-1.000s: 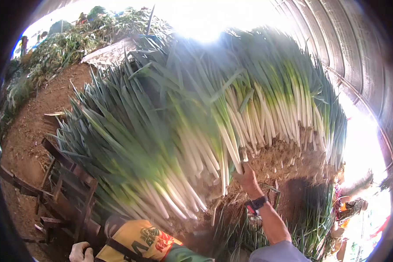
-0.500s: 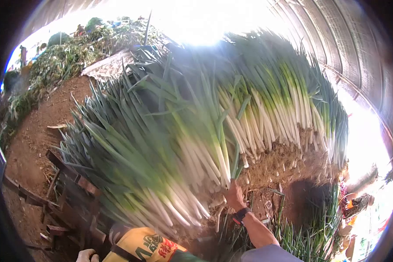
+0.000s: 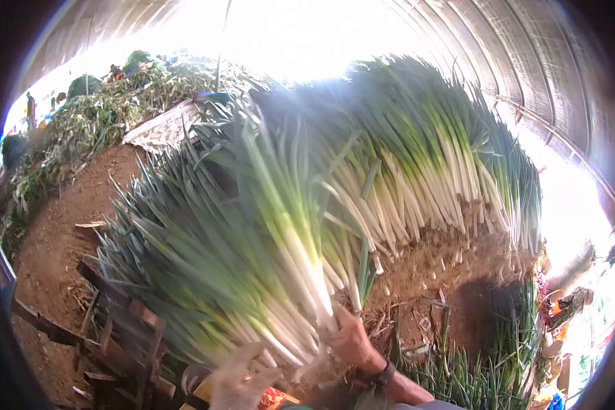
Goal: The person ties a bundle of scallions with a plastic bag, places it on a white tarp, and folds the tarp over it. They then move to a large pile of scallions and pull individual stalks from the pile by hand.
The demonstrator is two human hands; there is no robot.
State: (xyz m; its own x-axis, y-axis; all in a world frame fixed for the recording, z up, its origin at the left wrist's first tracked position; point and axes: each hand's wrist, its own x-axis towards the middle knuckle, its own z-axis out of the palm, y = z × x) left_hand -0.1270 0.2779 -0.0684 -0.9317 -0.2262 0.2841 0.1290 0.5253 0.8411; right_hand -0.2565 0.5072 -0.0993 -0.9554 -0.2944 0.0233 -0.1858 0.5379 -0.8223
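Fingers (image 3: pixel 340 328) of your right hand (image 3: pixel 354 339) are wrapped round the stem ends of a bunch of long white-stemmed, green-leaved leeks (image 3: pixel 290 232), gripping it low, near the roots. Your left hand (image 3: pixel 242 374) is just below those stem ends. It is too blurred to tell whether its fingers are spread or curled, or whether they touch.

You appear to be taking this bunch from the big sloping stack of leeks (image 3: pixel 430 157). The next move calls for a second grip under the stems, since the tops look long and heavy.

The bunch stands in front of the stack, roots toward you, leaves fanning up and left. Its stems shade from white through yellow-green to dark green. To the left lie a dark wooden pallet (image 3: pixel 119 321) and the red-brown earth floor (image 3: pixel 48 232).
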